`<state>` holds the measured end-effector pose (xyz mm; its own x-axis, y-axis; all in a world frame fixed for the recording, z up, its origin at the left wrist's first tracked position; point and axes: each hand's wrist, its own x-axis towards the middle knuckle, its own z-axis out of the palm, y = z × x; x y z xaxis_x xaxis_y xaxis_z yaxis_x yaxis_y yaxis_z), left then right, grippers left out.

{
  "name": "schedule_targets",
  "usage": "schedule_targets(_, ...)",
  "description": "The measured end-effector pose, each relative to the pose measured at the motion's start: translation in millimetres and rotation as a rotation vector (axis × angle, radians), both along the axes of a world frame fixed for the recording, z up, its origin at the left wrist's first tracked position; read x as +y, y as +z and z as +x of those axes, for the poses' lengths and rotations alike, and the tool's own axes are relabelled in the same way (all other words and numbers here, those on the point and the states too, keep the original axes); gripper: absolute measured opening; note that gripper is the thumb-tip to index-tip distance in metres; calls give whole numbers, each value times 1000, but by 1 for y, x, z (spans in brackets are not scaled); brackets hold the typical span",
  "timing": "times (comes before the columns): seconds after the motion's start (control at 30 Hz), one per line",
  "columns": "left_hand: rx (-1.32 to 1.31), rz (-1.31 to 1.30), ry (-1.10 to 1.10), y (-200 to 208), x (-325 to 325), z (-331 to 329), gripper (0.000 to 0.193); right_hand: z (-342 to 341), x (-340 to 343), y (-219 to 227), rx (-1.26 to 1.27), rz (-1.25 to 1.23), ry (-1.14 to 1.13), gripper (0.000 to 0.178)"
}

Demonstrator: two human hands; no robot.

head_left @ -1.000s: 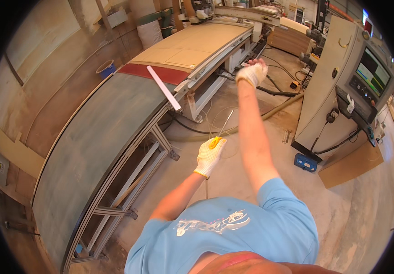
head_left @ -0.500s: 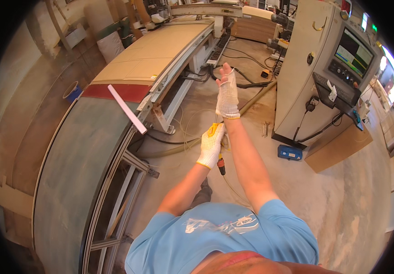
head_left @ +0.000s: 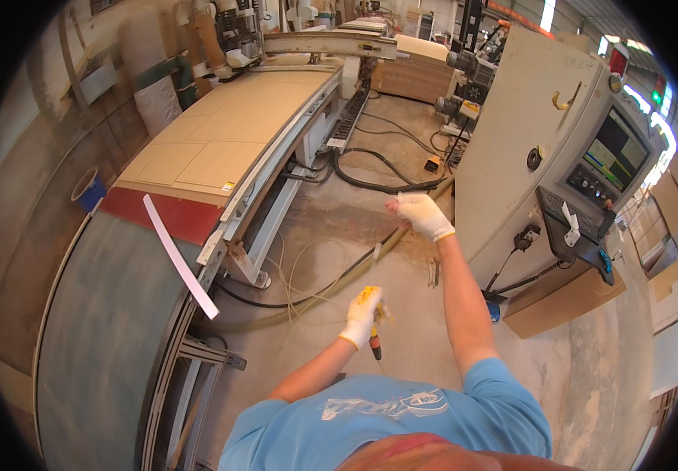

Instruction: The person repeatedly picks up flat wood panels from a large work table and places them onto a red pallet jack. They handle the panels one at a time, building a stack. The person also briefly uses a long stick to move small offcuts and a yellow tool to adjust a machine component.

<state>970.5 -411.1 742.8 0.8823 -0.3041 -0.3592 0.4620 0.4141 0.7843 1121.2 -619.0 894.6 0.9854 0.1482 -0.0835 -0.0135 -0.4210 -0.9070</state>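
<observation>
My left hand point(head_left: 361, 315), in a white knit glove, is wrapped round a yellow air blow gun point(head_left: 370, 293) in front of my body. Its thin nozzle point(head_left: 376, 253) points away from me. An orange and black hose coupling point(head_left: 376, 345) hangs below the grip. Farther out to the right, my right hand point(head_left: 423, 215) is raised in a similar glove with bare fingertips. Its fingers are curled in toward the left, apart from the blow gun, and nothing shows in them.
On the left a long machine bed carries a tan board point(head_left: 221, 129), a red strip point(head_left: 162, 213) and a white strip point(head_left: 178, 255). A control cabinet point(head_left: 511, 133) with screen and keyboard stands right. Hoses point(head_left: 331, 286) and wrenches point(head_left: 433, 273) lie on the floor.
My right hand has moved right, away from the left hand, and its outstretched fingers have curled. The blow gun stays in my left hand, which is now lower. The view has shifted.
</observation>
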Motion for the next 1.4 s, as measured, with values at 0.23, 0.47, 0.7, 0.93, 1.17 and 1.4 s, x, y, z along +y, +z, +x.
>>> schedule_targets(0.23, 398, -168, 486, -58, -44, 100, 28, -87, 41, -131, 21, -515, 354, 88)
schedule_targets(0.47, 367, 71, 103, -142, -18, 172, 6, -83, -30, -216, 149, -383, 296, 52)
schedule_targets(0.7, 238, 269, 378, -105, 62, 260, 38, -57, -159, -215, 116, -281, 309, 32)
schedule_targets(0.93, 94, 692, 125, -104, 17, 296, 31, -28, -187, -236, 188, -315, 404, 36)
schedule_targets(1.17, 261, 269, 352, -147, 56, 333, 24, -11, -207, -252, 270, -132, 185, 33)
schedule_targets(1.4, 136, 1586, 574, -119, 174, 293, 49, 58, -207, -250, 200, -102, 164, 27)
